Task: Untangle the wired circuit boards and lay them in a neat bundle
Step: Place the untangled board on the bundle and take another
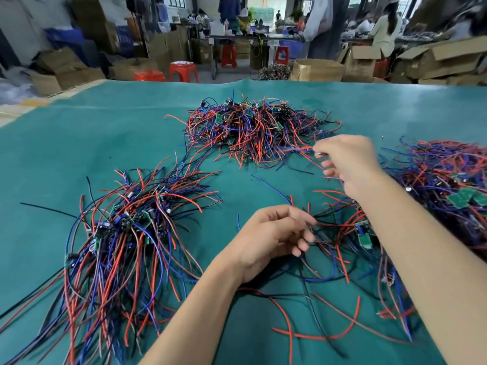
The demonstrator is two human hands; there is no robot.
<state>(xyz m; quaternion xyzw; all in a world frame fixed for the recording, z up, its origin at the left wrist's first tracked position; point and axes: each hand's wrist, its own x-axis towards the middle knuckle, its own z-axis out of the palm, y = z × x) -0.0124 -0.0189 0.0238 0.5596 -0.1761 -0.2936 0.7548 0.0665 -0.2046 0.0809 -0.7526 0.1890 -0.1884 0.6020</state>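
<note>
L hand [274, 233] fingertips blurred amid wires [334, 233]

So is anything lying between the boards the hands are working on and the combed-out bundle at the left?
Nothing visible. Between the small tangle that the left hand and right hand are working and the left bundle there is only a strip of bare green mat, plus one loose blue wire further back.

The scene is evenly and brightly lit, with daylight seen through a doorway [266, 11] at the top centre. Only soft shadows are cast on the green mat [79, 154]. Straight lines are bowed by wide-angle distortion toward the edges. The background is smeared by blur, and the right hand [350, 164] is slightly motion-blurred.
</note>
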